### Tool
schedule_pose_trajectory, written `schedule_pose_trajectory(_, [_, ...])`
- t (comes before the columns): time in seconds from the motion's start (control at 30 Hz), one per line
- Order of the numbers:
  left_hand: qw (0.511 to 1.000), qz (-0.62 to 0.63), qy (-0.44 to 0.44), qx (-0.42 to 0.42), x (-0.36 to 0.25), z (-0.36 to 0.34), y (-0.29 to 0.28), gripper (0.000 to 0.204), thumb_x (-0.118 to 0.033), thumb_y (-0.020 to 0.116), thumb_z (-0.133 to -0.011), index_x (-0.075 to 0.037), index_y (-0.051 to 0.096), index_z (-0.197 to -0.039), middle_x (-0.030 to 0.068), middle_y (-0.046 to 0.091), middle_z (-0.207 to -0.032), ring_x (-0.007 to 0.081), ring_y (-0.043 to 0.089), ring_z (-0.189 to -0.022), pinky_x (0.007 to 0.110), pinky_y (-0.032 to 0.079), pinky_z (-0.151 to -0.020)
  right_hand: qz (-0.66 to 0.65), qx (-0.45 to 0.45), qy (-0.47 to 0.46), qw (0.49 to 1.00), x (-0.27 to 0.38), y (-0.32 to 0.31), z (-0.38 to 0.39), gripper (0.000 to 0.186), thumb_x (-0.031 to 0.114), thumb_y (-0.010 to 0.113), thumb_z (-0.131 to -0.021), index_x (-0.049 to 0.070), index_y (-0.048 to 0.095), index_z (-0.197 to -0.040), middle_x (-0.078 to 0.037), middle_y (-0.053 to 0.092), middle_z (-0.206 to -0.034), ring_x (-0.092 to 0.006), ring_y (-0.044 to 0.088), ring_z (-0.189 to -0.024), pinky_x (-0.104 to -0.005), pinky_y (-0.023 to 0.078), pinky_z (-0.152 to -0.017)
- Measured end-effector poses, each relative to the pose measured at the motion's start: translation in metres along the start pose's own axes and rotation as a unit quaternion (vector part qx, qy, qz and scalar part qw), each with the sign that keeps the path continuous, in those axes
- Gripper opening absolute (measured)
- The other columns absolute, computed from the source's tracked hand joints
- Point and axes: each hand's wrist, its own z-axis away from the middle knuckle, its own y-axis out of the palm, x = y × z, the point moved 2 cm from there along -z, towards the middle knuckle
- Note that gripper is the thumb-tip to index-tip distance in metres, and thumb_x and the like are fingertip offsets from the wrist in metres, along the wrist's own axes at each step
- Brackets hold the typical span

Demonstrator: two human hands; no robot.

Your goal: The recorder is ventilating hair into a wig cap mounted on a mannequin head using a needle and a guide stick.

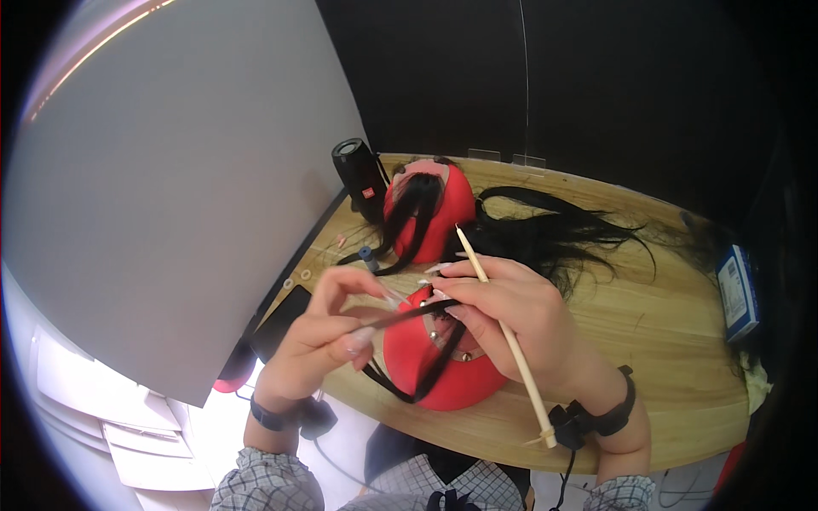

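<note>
- Two hands work over the front block, taken here as the clock's centre, with 12 away from the person; the strand stretches above it.
- Left hand, at 9 o'clock, pinches the strand between thumb and finger; a loose pinch could let the hairs slide apart, and the long nails could snag some.
- Right hand, towards 2 o'clock, carries the stick while its fingertips meet the strand's other end; how firmly they press is hidden. Shifting fingers to free the stick could drop that end.
- Uneven pull between the hands could fray the strand or snap hairs.
- The stick's thin tip points to 11 o'clock, away from the strand; swinging it round carelessly could hook stray hairs.
- Its butt, at 5 o'clock, sits just beside the wrist sensor; a wrist turn could knock the two together.
- Silver pins stand on the front block beneath the strand; slack hair could catch on them.
- A hair tail curves towards 8 o'clock, where it could tangle with the strand.
- Loose hair spreads at 1 o'clock beside the rear block, at 12; a right sleeve or elbow reaching forward could drag it.
</note>
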Motion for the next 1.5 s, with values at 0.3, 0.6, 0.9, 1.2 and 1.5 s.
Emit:
schedule_pose_trajectory(0.3, [0.843,0.495,0.179,0.112,0.006,0.004,-0.019,0.043,-0.030,0.047,-0.096,-0.006,0.048,-0.060,0.0176,0.058,-0.083,0.0317,0.059,-0.058,0.052,0.042,-0.092,-0.114,0.163,0.116,0.973,-0.003,-0.004,0.006,0.018,0.004,0.063,-0.081,-0.001,0.066,-0.098,-0.016,0.064,-0.096,-0.0275,0.065,-0.081,-0.0323,0.053,-0.072])
schedule_pose_trajectory(0.6, [0.998,0.045,-0.014,0.034,0.000,0.001,0.001,0.040,-0.028,0.049,-0.094,0.000,0.054,-0.066,0.0090,0.046,-0.087,0.0181,0.045,-0.081,0.029,0.037,-0.076,-0.101,0.070,0.100,0.987,0.009,-0.021,-0.005,0.043,0.008,0.069,-0.073,0.000,0.060,-0.115,-0.018,0.062,-0.108,-0.0336,0.060,-0.102,-0.0376,0.051,-0.086])
schedule_pose_trajectory(0.9, [0.986,0.083,-0.080,0.122,0.002,-0.005,0.020,0.039,-0.027,0.048,-0.096,-0.002,0.055,-0.066,0.0132,0.051,-0.108,0.0228,0.046,-0.101,0.035,0.033,-0.091,-0.084,0.054,-0.028,0.995,0.018,0.004,-0.001,0.045,0.004,0.071,-0.070,-0.005,0.059,-0.112,-0.014,0.062,-0.090,-0.0339,0.059,-0.105,-0.0397,0.049,-0.088])
schedule_pose_trajectory(1.2, [0.981,0.082,-0.084,0.152,0.010,-0.008,0.025,0.034,-0.019,0.046,-0.097,0.000,0.053,-0.069,0.0066,0.054,-0.076,0.0178,0.048,-0.080,0.032,0.038,-0.076,-0.019,0.033,-0.070,0.997,0.009,0.015,0.002,0.034,0.002,0.069,-0.070,-0.001,0.064,-0.104,-0.015,0.064,-0.104,-0.0310,0.060,-0.102,-0.0390,0.050,-0.086])
schedule_pose_trajectory(1.5, [0.992,0.036,-0.063,0.101,0.017,-0.004,0.024,0.032,-0.016,0.041,-0.098,0.002,0.050,-0.073,0.0059,0.049,-0.067,0.0165,0.046,-0.063,0.029,0.038,-0.063,-0.088,0.023,0.024,0.996,0.007,0.023,0.010,0.033,0.000,0.069,-0.068,-0.002,0.065,-0.100,-0.017,0.066,-0.099,-0.0282,0.065,-0.091,-0.0338,0.054,-0.078])
